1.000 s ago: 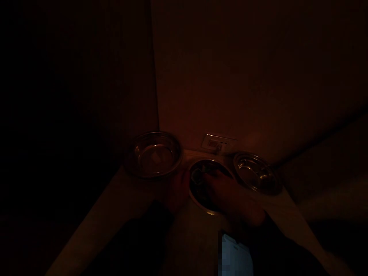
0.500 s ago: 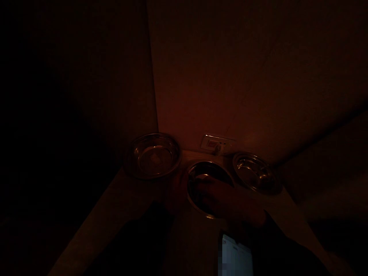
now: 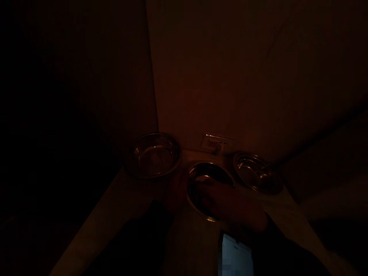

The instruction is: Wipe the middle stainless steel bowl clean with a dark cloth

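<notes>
Three round metal bowls, one wall socket, one lit screen, two dark sleeves, one tabletop

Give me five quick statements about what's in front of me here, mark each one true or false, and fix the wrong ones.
1. The right hand reaches into the middle bowl. True.
2. The left hand is inside the left bowl. False: it is at the left side of the middle bowl; too dark to tell its grip.
3. A wall plate shows behind the middle bowl. True.
4. The lit screen is beyond the bowls. False: it is on the near side of the middle bowl.
5. Three bowls are in view. True.
</notes>
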Motion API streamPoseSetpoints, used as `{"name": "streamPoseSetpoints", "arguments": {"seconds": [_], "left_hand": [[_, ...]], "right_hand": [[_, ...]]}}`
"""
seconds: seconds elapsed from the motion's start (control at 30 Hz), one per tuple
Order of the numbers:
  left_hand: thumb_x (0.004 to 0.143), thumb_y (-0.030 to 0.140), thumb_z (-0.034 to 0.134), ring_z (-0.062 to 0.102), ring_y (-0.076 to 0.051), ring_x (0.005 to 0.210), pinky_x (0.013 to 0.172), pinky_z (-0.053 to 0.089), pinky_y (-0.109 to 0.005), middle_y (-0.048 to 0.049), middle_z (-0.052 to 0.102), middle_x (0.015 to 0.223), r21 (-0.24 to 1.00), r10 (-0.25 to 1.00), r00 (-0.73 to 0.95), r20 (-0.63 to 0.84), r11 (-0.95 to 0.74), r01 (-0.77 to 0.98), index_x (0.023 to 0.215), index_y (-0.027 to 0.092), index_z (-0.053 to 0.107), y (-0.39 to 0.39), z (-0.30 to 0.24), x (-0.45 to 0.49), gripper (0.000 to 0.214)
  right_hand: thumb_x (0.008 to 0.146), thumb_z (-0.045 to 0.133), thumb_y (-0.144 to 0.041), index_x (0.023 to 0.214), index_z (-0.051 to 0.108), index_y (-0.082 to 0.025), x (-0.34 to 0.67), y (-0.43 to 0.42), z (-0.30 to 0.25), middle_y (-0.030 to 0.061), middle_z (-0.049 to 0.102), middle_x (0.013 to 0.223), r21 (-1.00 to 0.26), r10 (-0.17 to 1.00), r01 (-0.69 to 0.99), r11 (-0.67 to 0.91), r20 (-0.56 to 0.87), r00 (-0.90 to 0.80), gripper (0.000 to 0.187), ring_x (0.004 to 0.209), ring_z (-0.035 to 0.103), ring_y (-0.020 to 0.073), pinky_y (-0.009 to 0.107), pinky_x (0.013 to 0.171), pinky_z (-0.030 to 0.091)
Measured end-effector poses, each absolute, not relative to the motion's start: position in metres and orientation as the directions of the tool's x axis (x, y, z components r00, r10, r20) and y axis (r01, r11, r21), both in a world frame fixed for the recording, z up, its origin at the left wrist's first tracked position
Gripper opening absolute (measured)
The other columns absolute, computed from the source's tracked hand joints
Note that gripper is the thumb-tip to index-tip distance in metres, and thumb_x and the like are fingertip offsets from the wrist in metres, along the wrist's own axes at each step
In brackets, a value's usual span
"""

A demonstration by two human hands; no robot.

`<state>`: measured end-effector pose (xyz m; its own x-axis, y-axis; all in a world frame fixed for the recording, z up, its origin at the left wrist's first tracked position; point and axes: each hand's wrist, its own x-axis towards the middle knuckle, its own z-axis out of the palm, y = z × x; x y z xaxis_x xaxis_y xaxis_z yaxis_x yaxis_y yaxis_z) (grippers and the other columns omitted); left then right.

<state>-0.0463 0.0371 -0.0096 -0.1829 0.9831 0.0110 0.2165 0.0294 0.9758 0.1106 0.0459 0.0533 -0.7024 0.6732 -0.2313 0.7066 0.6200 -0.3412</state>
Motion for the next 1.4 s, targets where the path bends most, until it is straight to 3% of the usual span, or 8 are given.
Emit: {"name": "streamPoseSetpoints", "arguments": {"seconds": [0.33, 0.6, 0.77, 0.93, 1.1, 1.4], "left_hand": [[0.091, 0.034, 0.038, 0.064, -0.021, 0.091, 0.086, 0.048, -0.034, -0.0089, 0.071, 0.096, 0.973, 0.986, -0.167, 0.007, 0.032, 0.230, 0.094, 0.016, 0.065, 0.035, -0.009, -0.045, 0.033], [0.090, 0.035, 0.040, 0.065, -0.021, 0.090, 0.088, 0.048, -0.035, -0.0089, 0.071, 0.097, 0.974, 0.974, -0.225, -0.009, 0.059, 0.220, 0.092, 0.017, 0.066, 0.037, -0.013, -0.045, 0.032], [0.088, 0.032, 0.041, 0.064, -0.021, 0.097, 0.092, 0.046, -0.035, -0.0084, 0.071, 0.102, 0.977, 0.973, -0.229, 0.011, 0.039, 0.210, 0.097, 0.017, 0.066, 0.037, -0.012, -0.045, 0.031], [0.088, 0.033, 0.040, 0.064, -0.021, 0.095, 0.090, 0.048, -0.035, -0.0083, 0.071, 0.101, 0.975, 0.975, -0.222, 0.004, 0.045, 0.216, 0.094, 0.017, 0.067, 0.036, -0.011, -0.044, 0.031], [0.088, 0.036, 0.038, 0.064, -0.021, 0.086, 0.085, 0.049, -0.036, -0.0076, 0.072, 0.090, 0.963, 0.980, -0.200, -0.011, 0.064, 0.262, 0.086, 0.016, 0.066, 0.036, -0.009, -0.045, 0.035], [0.090, 0.035, 0.037, 0.062, -0.022, 0.102, 0.094, 0.045, -0.036, -0.0101, 0.069, 0.110, 0.969, 0.990, -0.144, 0.011, 0.025, 0.246, 0.104, 0.016, 0.064, 0.035, -0.013, -0.044, 0.036]], "right_hand": [[0.090, 0.041, -0.024, 0.124, 0.056, -0.017, 0.115, 0.061, 0.044, 0.0173, 0.058, 0.120, -0.138, 0.802, 0.827, 0.545, -0.201, -0.562, 0.037, 0.098, 0.062, 0.0262, 0.037, 0.082, 0.048], [0.087, 0.042, -0.017, 0.120, 0.060, -0.019, 0.114, 0.057, 0.048, 0.0132, 0.058, 0.123, -0.281, 0.704, 0.724, 0.630, -0.187, -0.686, 0.038, 0.107, 0.058, 0.0230, 0.034, 0.092, 0.043], [0.087, 0.042, -0.020, 0.108, 0.065, -0.019, 0.112, 0.049, 0.056, 0.0112, 0.060, 0.117, -0.347, 0.619, 0.651, 0.675, -0.213, -0.756, 0.031, 0.099, 0.060, 0.0223, 0.033, 0.083, 0.046], [0.086, 0.042, -0.021, 0.112, 0.063, -0.021, 0.114, 0.046, 0.063, 0.0101, 0.063, 0.109, -0.369, 0.599, 0.660, 0.655, -0.280, -0.750, 0.033, 0.092, 0.062, 0.0222, 0.032, 0.076, 0.046], [0.089, 0.040, -0.024, 0.117, 0.059, -0.022, 0.110, 0.042, 0.059, 0.0106, 0.062, 0.114, -0.288, 0.670, 0.711, 0.641, -0.242, -0.702, 0.034, 0.088, 0.064, 0.0236, 0.033, 0.072, 0.048], [0.091, 0.040, -0.024, 0.125, 0.054, -0.019, 0.111, 0.059, 0.048, 0.0157, 0.062, 0.113, -0.045, 0.846, 0.864, 0.501, -0.188, -0.500, 0.038, 0.094, 0.063, 0.0268, 0.036, 0.075, 0.048]]}}
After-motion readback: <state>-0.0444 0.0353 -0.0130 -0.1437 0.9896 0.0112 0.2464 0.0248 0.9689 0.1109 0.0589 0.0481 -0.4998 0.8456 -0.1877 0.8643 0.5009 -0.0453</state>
